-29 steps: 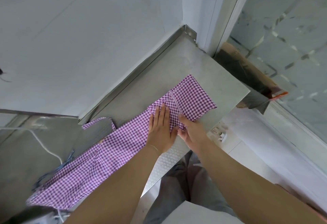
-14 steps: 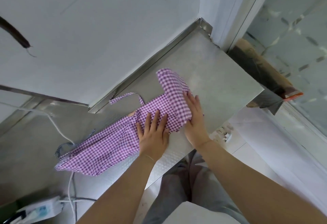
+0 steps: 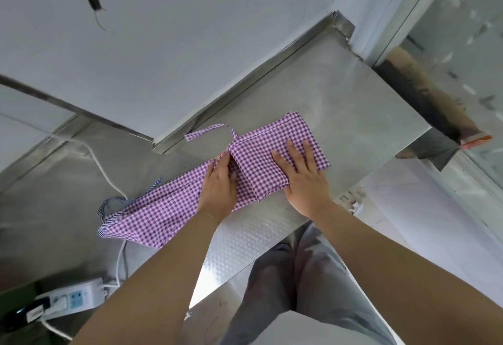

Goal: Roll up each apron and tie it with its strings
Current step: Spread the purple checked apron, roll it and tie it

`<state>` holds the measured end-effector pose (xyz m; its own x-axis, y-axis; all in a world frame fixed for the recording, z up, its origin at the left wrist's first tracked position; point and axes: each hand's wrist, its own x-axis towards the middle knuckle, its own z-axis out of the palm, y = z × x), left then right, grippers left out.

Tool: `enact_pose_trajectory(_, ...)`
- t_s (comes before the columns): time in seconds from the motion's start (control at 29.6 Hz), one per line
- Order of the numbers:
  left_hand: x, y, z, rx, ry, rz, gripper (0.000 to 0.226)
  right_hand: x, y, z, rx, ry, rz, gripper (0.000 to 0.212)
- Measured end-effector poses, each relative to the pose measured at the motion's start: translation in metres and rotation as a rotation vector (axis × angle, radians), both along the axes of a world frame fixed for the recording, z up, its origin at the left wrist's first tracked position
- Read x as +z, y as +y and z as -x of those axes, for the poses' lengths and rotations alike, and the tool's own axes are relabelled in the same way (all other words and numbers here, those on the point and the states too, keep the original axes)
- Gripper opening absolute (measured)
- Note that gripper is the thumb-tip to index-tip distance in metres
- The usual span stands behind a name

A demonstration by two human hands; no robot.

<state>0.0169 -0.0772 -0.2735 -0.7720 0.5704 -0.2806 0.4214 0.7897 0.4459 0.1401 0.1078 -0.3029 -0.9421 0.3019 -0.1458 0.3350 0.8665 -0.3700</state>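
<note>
Purple-checked apron [image 3: 245, 175] on steel counter [image 3: 353, 105], right end folded over once. Our right hand [image 3: 304, 181] flat, fingers spread, pressing fold; left hand [image 3: 220, 181] flat on cloth beside it. Rolling barely begun, strings [image 3: 209, 130] untied.

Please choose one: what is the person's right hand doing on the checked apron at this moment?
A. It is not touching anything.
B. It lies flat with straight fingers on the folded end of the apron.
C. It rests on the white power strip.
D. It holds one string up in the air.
B: the right hand lies flat, fingers straight, on the folded end of the apron, which lies on the steel counter.
</note>
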Motion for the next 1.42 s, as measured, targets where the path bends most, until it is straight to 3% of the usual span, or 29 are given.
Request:
enact_pose_trajectory(0.07,0.002,-0.001,-0.001,0.034,-0.034,-0.065,0.057,-0.001,0.001,0.0,0.011,-0.02,-0.02,0.081)
enact_pose_trajectory(0.14,0.001,-0.004,0.0,-0.078,-0.001,-0.06,0.06,0.0,0.001,0.0,0.04,-0.054,-0.051,0.079)
enact_pose_trajectory(0.3,-0.001,-0.003,0.004,-0.32,0.1,0.009,0.061,0.001,-0.002,0.003,0.055,-0.095,-0.085,0.096)
enact_pose_trajectory(0.47,0.006,0.007,0.01,-0.092,-0.182,-0.02,0.068,0.004,-0.008,0.005,0.009,-0.164,-0.094,0.104)
enact_pose_trajectory(0.54,0.009,0.007,0.011,-0.126,-0.182,0.035,0.071,0.007,-0.013,0.006,-0.013,-0.176,-0.096,0.106)
enact_pose_trajectory(0.68,0.014,0.007,0.01,-0.203,-0.136,-0.081,0.067,0.012,-0.021,0.012,-0.069,-0.215,-0.081,0.108)
enact_pose_trajectory(0.84,0.013,0.007,0.003,-0.425,0.044,0.281,0.067,0.022,-0.02,0.014,-0.031,-0.267,-0.063,0.112)
enact_pose_trajectory(0.95,0.004,0.001,0.003,-0.449,0.05,0.335,0.069,0.026,-0.017,0.003,0.02,-0.204,-0.054,0.104)
enact_pose_trajectory(0.98,0.002,0.001,0.003,-0.457,0.054,0.347,0.07,0.032,-0.02,-0.003,-0.037,-0.115,-0.007,0.096)
enact_pose_trajectory(1.05,-0.001,0.0,0.003,-0.462,0.05,0.365,0.066,0.048,-0.035,-0.013,-0.431,0.153,0.259,0.075)
enact_pose_trajectory(1.12,-0.002,0.001,0.004,-0.459,0.057,0.362,0.065,0.065,-0.049,-0.014,-1.024,0.334,0.707,0.065)
enact_pose_trajectory(1.18,-0.002,0.002,0.006,-0.471,0.066,0.368,0.066,0.069,-0.056,-0.01,-1.412,0.383,1.136,0.068)
enact_pose_trajectory(1.28,-0.001,0.004,0.006,-0.481,0.047,0.381,0.065,0.065,-0.061,0.002,-1.436,0.456,1.587,0.063)
enact_pose_trajectory(1.42,0.003,0.005,0.006,-0.487,0.036,0.398,0.057,0.061,-0.067,0.019,-1.29,0.383,1.911,0.056)
